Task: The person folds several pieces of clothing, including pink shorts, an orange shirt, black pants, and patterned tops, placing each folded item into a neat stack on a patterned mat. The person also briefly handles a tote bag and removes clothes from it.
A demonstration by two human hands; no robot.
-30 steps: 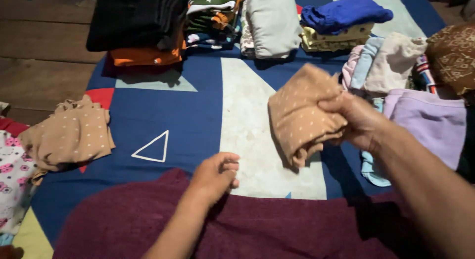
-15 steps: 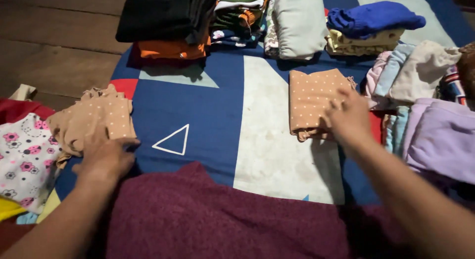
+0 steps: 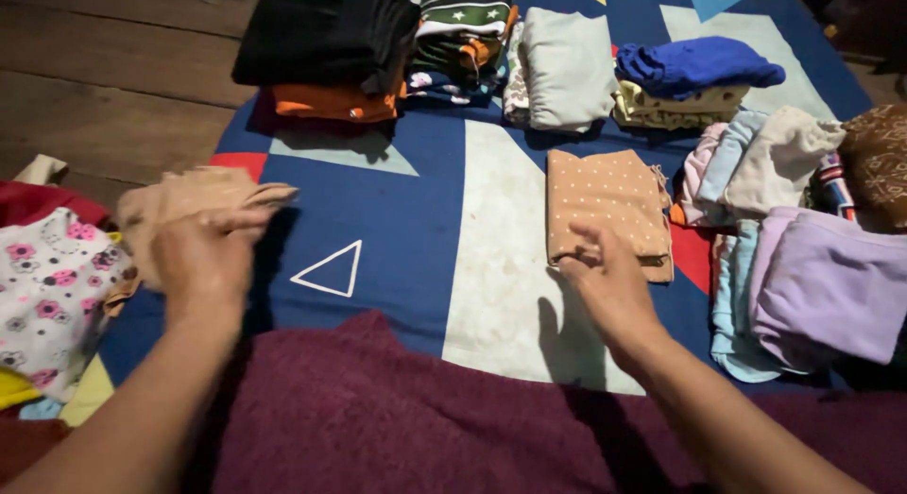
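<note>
Tan cotton with small white dots marks both garments we have in hand. The folded tan dotted cloth (image 3: pixel 609 211) lies flat as a neat rectangle on the pale panel of the blue patterned quilt (image 3: pixel 416 220), and our right hand (image 3: pixel 609 281) rests on its near left corner, fingers loosely curled on the hem rather than clamped around it. Our left hand (image 3: pixel 203 258) is closed on the rumpled tan dotted garment (image 3: pixel 179 206) at the quilt's left edge, lifting a fold of it.

Between the two hands the quilt lies bare around a white triangle outline (image 3: pixel 329 269), which gives the widest open room; the wooden plank floor (image 3: pixel 104 88) beyond the left edge is bare as well. Near us a dark maroon fleece blanket (image 3: pixel 425 418) covers the quilt's near edge.

We count two tan dotted pieces. Along the far edge stand four stacks: a black pile over an orange layer (image 3: pixel 326 45), a striped green-and-white stack (image 3: pixel 463 36), a pale grey folded piece (image 3: pixel 567 64) and a royal blue garment on a cream one (image 3: pixel 694 74). To the right, crowding the folded cloth, sits a heap of pastel clothes (image 3: pixel 756 168), a lilac folded garment (image 3: pixel 831 281) and a brown patterned cloth (image 3: pixel 879 159). At the far left a white floral fabric (image 3: pixel 47 286) hems in the rumpled garment.
</note>
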